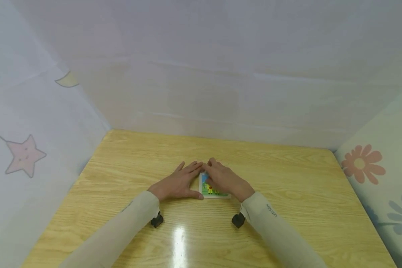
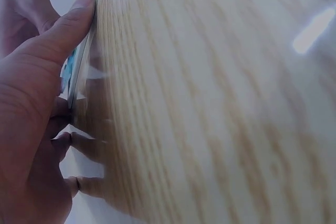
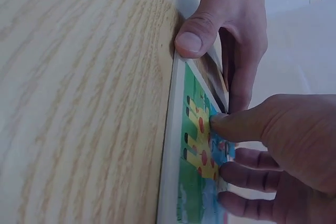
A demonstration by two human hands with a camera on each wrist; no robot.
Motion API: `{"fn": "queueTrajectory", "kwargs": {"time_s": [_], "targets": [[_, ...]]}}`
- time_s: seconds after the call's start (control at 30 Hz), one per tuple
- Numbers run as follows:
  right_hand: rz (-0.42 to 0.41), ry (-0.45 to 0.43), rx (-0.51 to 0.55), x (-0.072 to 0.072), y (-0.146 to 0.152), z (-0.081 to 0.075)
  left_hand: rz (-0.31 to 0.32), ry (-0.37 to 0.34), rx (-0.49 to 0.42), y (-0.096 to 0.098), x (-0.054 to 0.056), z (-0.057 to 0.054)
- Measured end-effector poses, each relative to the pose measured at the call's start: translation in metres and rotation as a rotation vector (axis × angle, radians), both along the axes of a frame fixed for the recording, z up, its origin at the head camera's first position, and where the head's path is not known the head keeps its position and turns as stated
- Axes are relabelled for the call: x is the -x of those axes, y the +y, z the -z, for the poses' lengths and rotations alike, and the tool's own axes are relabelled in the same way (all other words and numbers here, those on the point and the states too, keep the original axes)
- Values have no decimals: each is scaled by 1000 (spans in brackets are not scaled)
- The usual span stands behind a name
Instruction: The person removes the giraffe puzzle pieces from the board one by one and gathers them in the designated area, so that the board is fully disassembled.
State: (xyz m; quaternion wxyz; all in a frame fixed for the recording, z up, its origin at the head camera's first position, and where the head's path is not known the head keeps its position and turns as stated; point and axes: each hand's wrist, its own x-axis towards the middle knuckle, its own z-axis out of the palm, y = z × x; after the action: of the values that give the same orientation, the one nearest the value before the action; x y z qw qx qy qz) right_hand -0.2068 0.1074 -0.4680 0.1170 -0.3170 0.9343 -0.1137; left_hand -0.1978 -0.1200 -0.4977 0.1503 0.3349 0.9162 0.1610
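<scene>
A small flat picture board (image 1: 206, 192) with a white border lies on the table, its picture showing yellow giraffes on green under blue. My left hand (image 1: 179, 184) rests at its left side, fingers spread and fairly straight. The left thumb (image 3: 189, 42) touches the near left corner of the board in the right wrist view. Over the upper right part reaches my right hand (image 1: 226, 180), fingers curled at the far edge and thumb tip on the picture. The right palm hides much of the board in the head view.
The wooden table (image 1: 288, 175) has a bright light reflection near its front. Pale cloth walls (image 1: 201, 82) with a printed star, moon and flowers close in the back and sides. Black wrist devices (image 1: 238, 220) hang below both sleeves, close over the tabletop.
</scene>
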Motion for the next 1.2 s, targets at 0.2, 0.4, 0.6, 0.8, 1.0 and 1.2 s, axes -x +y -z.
{"fn": "queueTrajectory", "kwargs": {"time_s": [0.2, 0.4, 0.6, 0.8, 1.0, 1.2], "targets": [[6, 31, 67, 0, 1, 5, -5, 5, 6, 0, 0, 2], [6, 61, 145, -2, 2, 7, -5, 7, 7, 0, 0, 2], [39, -23, 242, -2, 4, 6, -3, 13, 6, 0, 0, 0], [123, -107, 333, 2, 11, 3, 0, 10, -14, 1, 0, -1], [172, -144, 361, 7, 30, -1, -3, 17, 11, -1, 0, 1], [199, -157, 379, 11, 56, -5, -5, 17, 4, 0, 0, 2]]}}
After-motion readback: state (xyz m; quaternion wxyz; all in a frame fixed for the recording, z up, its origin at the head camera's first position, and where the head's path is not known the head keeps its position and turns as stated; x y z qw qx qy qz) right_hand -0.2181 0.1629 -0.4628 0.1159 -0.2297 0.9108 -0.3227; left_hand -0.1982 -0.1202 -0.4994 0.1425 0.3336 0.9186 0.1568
